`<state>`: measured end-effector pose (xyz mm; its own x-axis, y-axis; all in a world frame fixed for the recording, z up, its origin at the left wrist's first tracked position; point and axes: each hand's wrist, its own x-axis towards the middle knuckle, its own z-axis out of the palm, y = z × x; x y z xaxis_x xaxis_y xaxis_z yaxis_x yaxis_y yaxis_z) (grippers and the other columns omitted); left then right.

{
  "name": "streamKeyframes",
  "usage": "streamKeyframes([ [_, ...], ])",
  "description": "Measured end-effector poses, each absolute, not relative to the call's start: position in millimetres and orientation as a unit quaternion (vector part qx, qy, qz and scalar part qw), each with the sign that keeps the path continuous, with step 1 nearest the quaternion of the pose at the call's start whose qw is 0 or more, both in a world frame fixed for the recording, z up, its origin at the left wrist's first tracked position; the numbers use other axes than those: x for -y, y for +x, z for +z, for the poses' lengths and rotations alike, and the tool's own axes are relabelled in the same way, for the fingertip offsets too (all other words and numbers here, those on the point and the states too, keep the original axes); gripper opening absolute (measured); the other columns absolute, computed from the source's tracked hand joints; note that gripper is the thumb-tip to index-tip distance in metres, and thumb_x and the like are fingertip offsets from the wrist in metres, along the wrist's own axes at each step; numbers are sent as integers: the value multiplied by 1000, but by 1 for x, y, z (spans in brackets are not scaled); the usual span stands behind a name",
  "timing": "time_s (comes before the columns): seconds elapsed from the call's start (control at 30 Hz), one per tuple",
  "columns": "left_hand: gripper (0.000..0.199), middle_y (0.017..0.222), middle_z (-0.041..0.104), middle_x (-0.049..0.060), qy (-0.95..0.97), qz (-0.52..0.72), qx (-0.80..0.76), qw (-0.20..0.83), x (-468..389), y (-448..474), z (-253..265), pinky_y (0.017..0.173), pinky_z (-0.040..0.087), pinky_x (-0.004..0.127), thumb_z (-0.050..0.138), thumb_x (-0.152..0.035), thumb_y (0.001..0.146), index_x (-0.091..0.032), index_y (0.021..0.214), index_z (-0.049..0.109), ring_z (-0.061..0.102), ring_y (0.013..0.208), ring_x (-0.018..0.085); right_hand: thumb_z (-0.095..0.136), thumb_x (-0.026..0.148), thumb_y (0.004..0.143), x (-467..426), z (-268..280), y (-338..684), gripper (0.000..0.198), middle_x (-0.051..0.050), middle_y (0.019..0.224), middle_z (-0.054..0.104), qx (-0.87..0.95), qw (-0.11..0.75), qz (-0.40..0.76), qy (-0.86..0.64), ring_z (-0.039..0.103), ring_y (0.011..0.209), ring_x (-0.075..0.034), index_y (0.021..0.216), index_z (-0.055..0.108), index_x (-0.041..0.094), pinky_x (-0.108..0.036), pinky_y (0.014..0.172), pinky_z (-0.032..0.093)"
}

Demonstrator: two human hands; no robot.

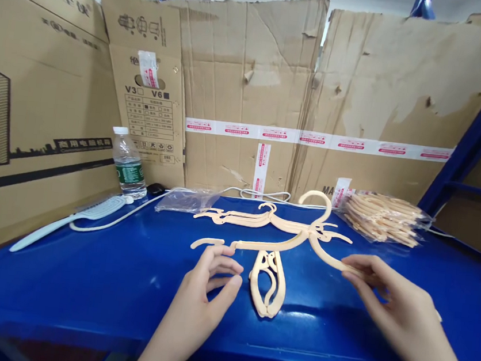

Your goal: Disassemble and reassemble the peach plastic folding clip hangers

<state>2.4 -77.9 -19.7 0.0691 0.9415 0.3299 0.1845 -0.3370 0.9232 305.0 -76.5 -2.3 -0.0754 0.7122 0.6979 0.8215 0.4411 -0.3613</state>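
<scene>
A cream folding hanger [274,246], spread wide with its hook up, is held above the blue tabletop. Thumb and fingers of my right hand [391,302] pinch the end of its right arm. My left hand [208,290] is half curled, the thumb apart from the fingers; its index fingertip is at the hinge of the left arm, and whether it touches I cannot tell. Below lies a folded cream hanger [279,292], between my hands. Farther back, more unfolded hangers [245,219] rest on the table, partly hidden behind the held one.
A bagged pile of cream hangers [381,217] sits at the back right. On the left are a water bottle [129,168], a pale blue hairbrush [89,212], a white cable [118,221] and a clear plastic bag [186,200]. Cardboard sheets [246,88] wall the back of the blue table [94,280].
</scene>
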Motion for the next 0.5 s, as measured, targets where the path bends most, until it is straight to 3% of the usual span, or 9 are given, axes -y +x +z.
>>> streamKeyframes([
  [0.1,33,103,66,8,607,525,-456,385,77,3,-18,86,57,35,61,-38,86,-21,111,50,66,102,23,52,46,93,77,-9,299,25,-5,86,73,724,451,-87,-515,72,73,-21,97,63,23,-28,64,56],
  [0.23,53,128,57,13,518,604,-450,407,81,5,-13,87,58,38,68,-42,82,-21,125,45,65,110,28,52,41,95,77,-10,297,21,-3,86,73,720,468,-118,-498,71,70,-18,99,63,23,-24,63,55],
  [0.33,56,143,45,13,445,669,-421,421,85,6,-8,91,57,39,71,-39,82,-22,128,44,62,117,30,51,35,97,80,-12,292,17,-2,86,72,726,473,-123,-483,70,70,-15,100,62,23,-22,62,54],
  [0.43,63,150,38,12,403,700,-401,432,87,6,-7,91,59,38,72,-33,82,-25,136,41,55,125,31,52,28,97,83,-11,281,12,-3,88,71,744,474,-146,-448,69,76,-15,101,61,22,-22,67,54],
  [0.5,69,149,40,11,424,694,-400,423,86,6,-8,86,61,36,70,-34,84,-29,143,34,59,119,29,51,23,98,84,-8,271,11,-5,90,69,767,463,-154,-416,68,80,-16,102,60,20,-24,71,53],
])
